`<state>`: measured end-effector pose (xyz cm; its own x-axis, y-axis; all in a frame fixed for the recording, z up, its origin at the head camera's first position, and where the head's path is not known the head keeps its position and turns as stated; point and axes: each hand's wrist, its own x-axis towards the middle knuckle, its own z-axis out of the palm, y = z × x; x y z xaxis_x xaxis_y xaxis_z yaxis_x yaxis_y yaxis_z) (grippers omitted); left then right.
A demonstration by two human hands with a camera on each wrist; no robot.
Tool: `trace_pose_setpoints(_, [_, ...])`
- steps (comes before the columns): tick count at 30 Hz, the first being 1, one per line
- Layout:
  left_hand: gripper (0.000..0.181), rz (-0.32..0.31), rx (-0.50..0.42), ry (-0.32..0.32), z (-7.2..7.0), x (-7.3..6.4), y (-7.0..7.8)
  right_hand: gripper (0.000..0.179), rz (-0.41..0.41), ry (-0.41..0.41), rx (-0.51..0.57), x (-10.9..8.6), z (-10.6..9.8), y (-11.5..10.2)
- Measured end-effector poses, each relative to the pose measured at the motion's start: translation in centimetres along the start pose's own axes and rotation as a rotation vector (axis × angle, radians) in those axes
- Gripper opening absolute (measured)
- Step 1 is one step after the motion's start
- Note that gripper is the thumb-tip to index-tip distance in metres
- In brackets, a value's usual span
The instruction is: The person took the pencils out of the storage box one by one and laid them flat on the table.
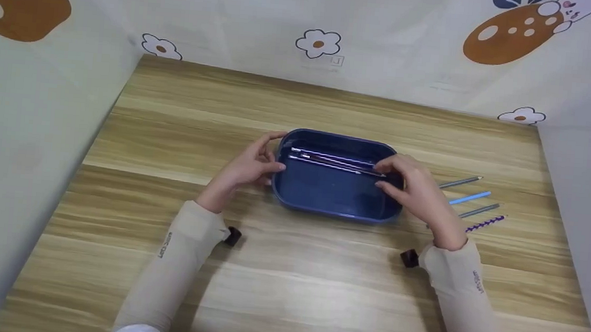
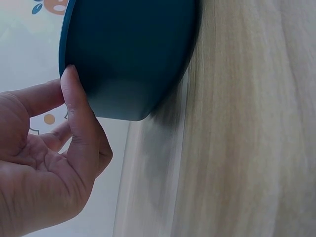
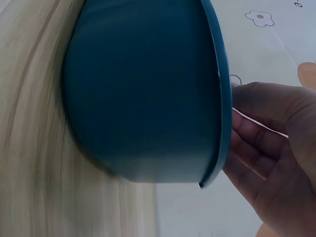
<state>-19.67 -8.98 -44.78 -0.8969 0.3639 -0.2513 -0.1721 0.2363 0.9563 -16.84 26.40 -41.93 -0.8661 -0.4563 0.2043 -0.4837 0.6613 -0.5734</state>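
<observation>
A dark blue box (image 1: 332, 195) with rounded corners and no lid sits on the wooden table. Several slim pencils (image 1: 332, 162) lie lengthwise inside it, toward the far wall. My left hand (image 1: 248, 167) pinches the box's left rim, thumb over the edge; the left wrist view shows the fingertips on the box (image 2: 133, 59) from outside. Over the right end of the box is my right hand (image 1: 413, 183), with thumb and fingertips apart around the tip end of a dark pencil. In the right wrist view the box wall (image 3: 148, 89) hides the fingertips.
Right of the box, partly behind the right hand, several more writing tools lie slanted on the table, among them a bright blue one (image 1: 469, 197) and a twisted purple one (image 1: 485, 223). A patterned white wall sheet (image 1: 388, 62) rises behind the table.
</observation>
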Motion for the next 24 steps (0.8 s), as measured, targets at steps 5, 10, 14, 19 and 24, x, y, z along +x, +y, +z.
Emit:
trace_pose_setpoints(5, [0.073, -0.007, 0.004, 0.009, 0.0, -0.1, 0.0, 0.024, -0.004, -0.016, 0.014, 0.8, 0.8, -0.2])
trace_pose_setpoints(10, [0.073, -0.006, -0.004, 0.014, 0.1, -0.1, 0.1, 0.025, 0.011, -0.025, 0.032, 1.4, 1.4, -0.4])
trace_pose_setpoints(14, [0.072, -0.016, -0.002, 0.019, 0.1, -0.1, 0.1, 0.026, 0.010, -0.031, 0.051, 2.0, 1.9, -0.6])
trace_pose_setpoints(19, [0.072, -0.017, -0.005, 0.016, 0.2, -0.1, 0.1, 0.028, -0.011, -0.026, 0.060, 2.7, 2.8, -0.7])
trace_pose_setpoints(24, [0.072, -0.007, -0.022, -0.003, 0.2, -0.1, 0.1, 0.027, -0.025, -0.020, 0.060, 3.5, 3.5, -1.0])
